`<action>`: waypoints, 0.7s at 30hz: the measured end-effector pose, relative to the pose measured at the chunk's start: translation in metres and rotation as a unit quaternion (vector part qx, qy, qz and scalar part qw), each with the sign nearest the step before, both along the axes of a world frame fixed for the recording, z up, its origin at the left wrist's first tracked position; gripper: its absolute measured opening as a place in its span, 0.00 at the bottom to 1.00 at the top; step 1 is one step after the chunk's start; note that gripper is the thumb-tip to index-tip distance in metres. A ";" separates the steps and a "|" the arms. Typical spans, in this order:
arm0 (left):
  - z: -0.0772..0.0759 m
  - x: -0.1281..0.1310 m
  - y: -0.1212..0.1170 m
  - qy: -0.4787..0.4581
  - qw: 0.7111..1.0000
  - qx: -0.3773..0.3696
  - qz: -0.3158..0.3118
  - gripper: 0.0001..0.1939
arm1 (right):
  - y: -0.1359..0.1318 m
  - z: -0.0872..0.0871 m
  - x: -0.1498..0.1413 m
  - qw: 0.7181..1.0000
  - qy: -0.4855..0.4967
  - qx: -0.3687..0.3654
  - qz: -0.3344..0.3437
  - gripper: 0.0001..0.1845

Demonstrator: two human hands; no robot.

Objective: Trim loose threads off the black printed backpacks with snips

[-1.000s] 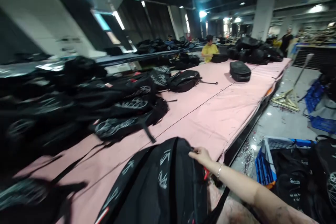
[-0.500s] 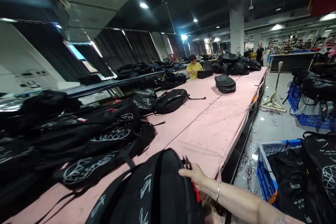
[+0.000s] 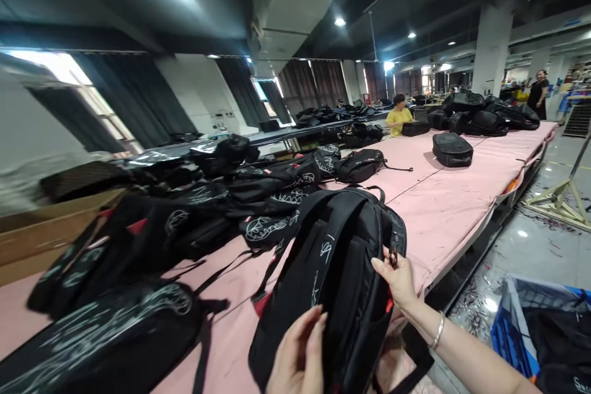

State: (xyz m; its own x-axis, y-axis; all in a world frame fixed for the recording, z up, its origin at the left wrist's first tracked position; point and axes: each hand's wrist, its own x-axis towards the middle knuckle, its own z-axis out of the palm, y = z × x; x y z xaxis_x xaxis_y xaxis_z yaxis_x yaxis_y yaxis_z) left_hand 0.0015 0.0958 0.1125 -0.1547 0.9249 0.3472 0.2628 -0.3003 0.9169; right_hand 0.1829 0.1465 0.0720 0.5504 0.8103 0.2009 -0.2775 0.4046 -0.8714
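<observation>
A black backpack [image 3: 341, 283] with white lettering on its strap stands tilted in front of me on the pink-covered table [image 3: 466, 197]. At its right side, my right hand [image 3: 399, 277] is closed around small dark thread snips [image 3: 393, 257] with a red part below; the hand rests against the bag's edge. Low in view, my left hand [image 3: 300, 351] lies over the front of the backpack by the strap, its thumb and fingertips drawn together. Whatever those fingertips pinch is hidden. Another black bag [image 3: 115, 332] with white drawn lines lies to the left.
Several black backpacks [image 3: 272, 181] are heaped along the table's left side, near a cardboard box [image 3: 55, 228]. Farther off sits a black bag [image 3: 452, 149]. A person in yellow [image 3: 398, 116] works at the far side. On the floor at right stands a blue crate [image 3: 503, 332].
The view has swung left. My left hand has come into view at the backpack's front. The backpack now shows more of its strap side, with my right hand still at its edge.
</observation>
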 end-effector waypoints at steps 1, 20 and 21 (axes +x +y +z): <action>0.003 0.008 0.003 0.015 0.999 0.033 -0.036 0.13 | -0.003 -0.005 -0.003 1.000 -0.013 -0.010 0.000 0.16; 0.062 -0.008 0.014 0.199 0.910 0.359 0.065 0.11 | -0.030 0.022 -0.081 0.932 -0.302 0.150 0.132 0.24; 0.065 -0.014 0.011 0.208 0.905 0.363 0.077 0.09 | -0.032 0.024 -0.084 0.923 -0.325 0.154 0.139 0.26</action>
State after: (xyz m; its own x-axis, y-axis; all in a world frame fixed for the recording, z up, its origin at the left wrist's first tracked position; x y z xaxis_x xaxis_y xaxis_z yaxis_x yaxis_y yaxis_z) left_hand -0.0126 0.1064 0.1775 0.0221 0.4089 0.9123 0.6302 -0.7141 0.3048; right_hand 0.0987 0.1142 0.0958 0.0121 0.7509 0.6603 0.1340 0.6532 -0.7452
